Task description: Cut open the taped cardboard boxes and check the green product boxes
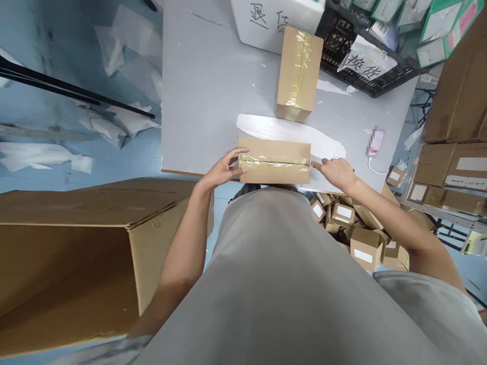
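Observation:
A cardboard box (274, 175) lies at the near edge of the table, with shiny tape along the seam on its upper side. My left hand (224, 170) grips its left end, fingers on top and thumb lower down. At the opposite end is my right hand (337, 173), its fingers curled and the index finger reaching to the taped corner. Whatever those curled fingers hold, if anything, is hidden. Just beyond the box, a white sheet of paper (292, 133) lies flat. A second taped cardboard box (299, 73) stands farther back.
At the back are a white bin (258, 25) with handwriting and a black crate (375, 91) holding green-and-white packages. A blurred pink item (376, 141) with a white cord lies right. Small cartons (365, 248) are piled below; a large open carton (152, 253) stands left.

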`<state>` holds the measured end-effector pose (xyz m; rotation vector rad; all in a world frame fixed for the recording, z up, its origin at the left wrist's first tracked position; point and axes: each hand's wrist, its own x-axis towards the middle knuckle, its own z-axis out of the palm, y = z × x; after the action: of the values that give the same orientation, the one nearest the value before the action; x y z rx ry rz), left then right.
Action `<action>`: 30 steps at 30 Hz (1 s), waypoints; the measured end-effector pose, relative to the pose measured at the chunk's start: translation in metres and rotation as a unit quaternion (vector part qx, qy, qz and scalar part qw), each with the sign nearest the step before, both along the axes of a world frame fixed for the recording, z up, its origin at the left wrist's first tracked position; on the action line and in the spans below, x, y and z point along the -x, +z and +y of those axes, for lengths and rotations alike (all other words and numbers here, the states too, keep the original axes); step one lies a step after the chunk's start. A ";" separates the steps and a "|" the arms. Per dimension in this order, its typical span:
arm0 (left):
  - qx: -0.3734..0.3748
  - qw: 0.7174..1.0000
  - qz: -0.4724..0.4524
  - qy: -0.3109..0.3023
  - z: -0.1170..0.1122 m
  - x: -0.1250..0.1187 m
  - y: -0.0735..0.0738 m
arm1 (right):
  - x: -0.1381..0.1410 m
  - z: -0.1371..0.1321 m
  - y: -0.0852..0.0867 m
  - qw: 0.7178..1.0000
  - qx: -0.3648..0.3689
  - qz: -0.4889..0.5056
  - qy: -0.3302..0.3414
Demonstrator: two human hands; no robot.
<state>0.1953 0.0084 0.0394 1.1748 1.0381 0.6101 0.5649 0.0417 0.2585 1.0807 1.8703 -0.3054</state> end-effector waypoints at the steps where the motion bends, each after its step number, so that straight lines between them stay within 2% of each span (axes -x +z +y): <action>1: 0.007 1.000 0.004 0.004 -0.001 -0.001 0.002 | -0.004 0.000 0.000 1.000 0.001 0.007 -0.003; 3: 0.020 1.000 0.011 0.013 -0.002 -0.001 0.005 | -0.017 0.000 0.003 1.000 -0.002 0.022 -0.014; 6: 0.044 0.998 0.023 0.031 -0.005 0.001 0.006 | -0.055 0.000 0.004 0.994 -0.034 0.078 -0.061; 8: 0.059 0.996 0.029 0.055 -0.008 0.008 0.004 | -0.086 -0.003 -0.006 0.976 -0.074 0.155 -0.137; 9: 0.064 0.995 0.030 0.069 -0.010 0.013 0.002 | -0.099 -0.005 -0.016 0.956 -0.089 0.198 -0.196; 11: 0.069 0.992 0.030 0.101 -0.013 0.026 -0.003 | -0.112 -0.014 -0.045 0.893 -0.091 0.266 -0.351; 13: 0.074 0.988 0.032 0.129 -0.016 0.042 -0.009 | -0.106 -0.025 -0.081 0.797 -0.059 0.311 -0.515; 14: 0.078 0.986 0.036 0.141 -0.017 0.049 -0.012 | -0.095 -0.032 -0.098 0.747 -0.046 0.331 -0.575; 17: 0.091 0.979 0.060 0.172 -0.020 0.070 -0.021 | -0.047 -0.050 -0.137 0.629 -0.028 0.388 -0.673; 19: 0.092 0.976 0.082 0.181 -0.022 0.080 -0.025 | -0.013 -0.058 -0.149 0.578 -0.025 0.421 -0.698; 22: 0.067 0.976 0.112 0.174 -0.023 0.088 -0.032 | 0.022 -0.061 -0.146 0.536 -0.030 0.456 -0.710; 25: 0.029 0.980 0.115 0.161 -0.018 0.081 -0.042 | 0.032 -0.059 -0.123 0.517 -0.057 0.475 -0.710; 27: 0.018 0.985 0.100 0.138 -0.010 0.063 -0.051 | 0.028 -0.056 -0.100 0.513 -0.094 0.480 -0.705; 30: 0.037 0.993 0.064 0.093 0.004 0.018 -0.065 | 0.023 -0.050 -0.067 0.524 -0.165 0.475 -0.687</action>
<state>0.1776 0.0125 -0.0254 1.0710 1.2787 0.6420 0.5421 -0.0085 0.1919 2.9667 1.2980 -1.7963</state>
